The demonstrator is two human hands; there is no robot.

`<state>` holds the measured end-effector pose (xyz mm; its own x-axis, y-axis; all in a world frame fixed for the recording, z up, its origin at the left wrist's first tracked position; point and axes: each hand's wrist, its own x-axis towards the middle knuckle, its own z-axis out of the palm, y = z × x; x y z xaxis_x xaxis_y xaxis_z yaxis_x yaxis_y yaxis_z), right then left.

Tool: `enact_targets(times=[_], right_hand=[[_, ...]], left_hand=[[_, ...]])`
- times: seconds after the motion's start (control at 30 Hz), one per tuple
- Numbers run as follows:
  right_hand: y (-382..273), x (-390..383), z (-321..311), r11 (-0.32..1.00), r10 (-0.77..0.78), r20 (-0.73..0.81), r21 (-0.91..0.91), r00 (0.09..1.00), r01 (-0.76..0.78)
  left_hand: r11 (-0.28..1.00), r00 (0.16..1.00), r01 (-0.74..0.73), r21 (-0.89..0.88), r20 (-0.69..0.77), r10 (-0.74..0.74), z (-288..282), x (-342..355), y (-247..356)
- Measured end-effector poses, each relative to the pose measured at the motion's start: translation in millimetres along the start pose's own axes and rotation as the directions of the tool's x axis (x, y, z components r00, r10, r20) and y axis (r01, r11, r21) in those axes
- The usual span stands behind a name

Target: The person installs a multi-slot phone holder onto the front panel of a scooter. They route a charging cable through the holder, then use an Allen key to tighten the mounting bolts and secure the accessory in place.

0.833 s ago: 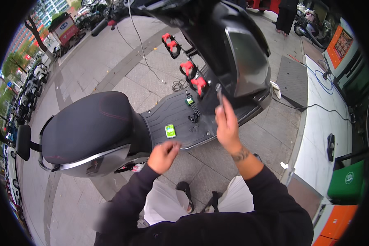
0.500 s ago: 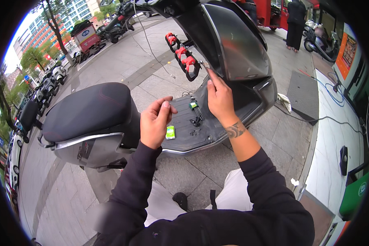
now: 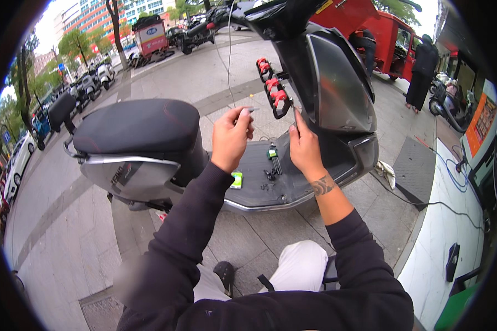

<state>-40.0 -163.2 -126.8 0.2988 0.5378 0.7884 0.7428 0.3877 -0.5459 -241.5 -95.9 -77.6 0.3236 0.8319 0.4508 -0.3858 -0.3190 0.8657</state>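
A grey-and-black scooter (image 3: pixel 138 171) stands crosswise in front of me. A black rack with red clips (image 3: pixel 271 84) is fixed beside its front panel. My left hand (image 3: pixel 230 140), between the seat and the rack, pinches a small silvery piece (image 3: pixel 252 109) between thumb and fingers. Close to the rack's lower end is my right hand (image 3: pixel 305 148), its fingers closed and pointing up. Something thin and dark shows at its fingertips, too small to name. On the footboard (image 3: pixel 248 196) lie dark rods in a green holder (image 3: pixel 273 154), small black parts (image 3: pixel 270 174) and a yellow-green packet (image 3: pixel 236 180).
The black seat (image 3: pixel 138 124) rises on the left. A thin pale cable (image 3: pixel 230 66) hangs beyond my left hand. At right, a dark ramp (image 3: pixel 417 171) and a black cable (image 3: pixel 425 203) lie on the ground. Farther back, a person in dark clothes (image 3: pixel 423 69) stands near a red vehicle (image 3: pixel 395 47).
The whole view has shifted, so the scooter sits farther right. My left hand has risen, and the silvery piece now shows in it. My right hand stays beside the rack.
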Motion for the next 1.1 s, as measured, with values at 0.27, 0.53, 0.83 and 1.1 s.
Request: enact_targets(times=[0.27, 0.53, 0.83, 1.1], right_hand=[[-11.2, -0.5, -12.6, 0.986, 0.158, 0.153, 0.022, 0.976, -0.163], [-0.5, -3.8, -1.1, 0.984, 0.162, 0.149, 0.043, 0.975, -0.17], [-10.3, -3.3, -0.5, 0.964, 0.243, 0.13, 0.077, 0.961, -0.254], [-7.7, -2.8, 4.7, 0.967, 0.237, 0.103, 0.065, 0.966, -0.244]], left_hand=[[0.997, 0.998, -0.023, 0.069, 0.066, 0.019, 29.0, 40.3, -56.5], [0.963, 0.995, -0.018, -0.27, 0.087, 0.043, 39.0, 40.6, -90.8], [0.907, 0.976, 0.203, -0.368, 0.154, -0.156, 37.0, 45.7, -61.1], [0.919, 0.977, 0.212, -0.333, 0.088, -0.194, 42.9, 42.3, -48.7]])
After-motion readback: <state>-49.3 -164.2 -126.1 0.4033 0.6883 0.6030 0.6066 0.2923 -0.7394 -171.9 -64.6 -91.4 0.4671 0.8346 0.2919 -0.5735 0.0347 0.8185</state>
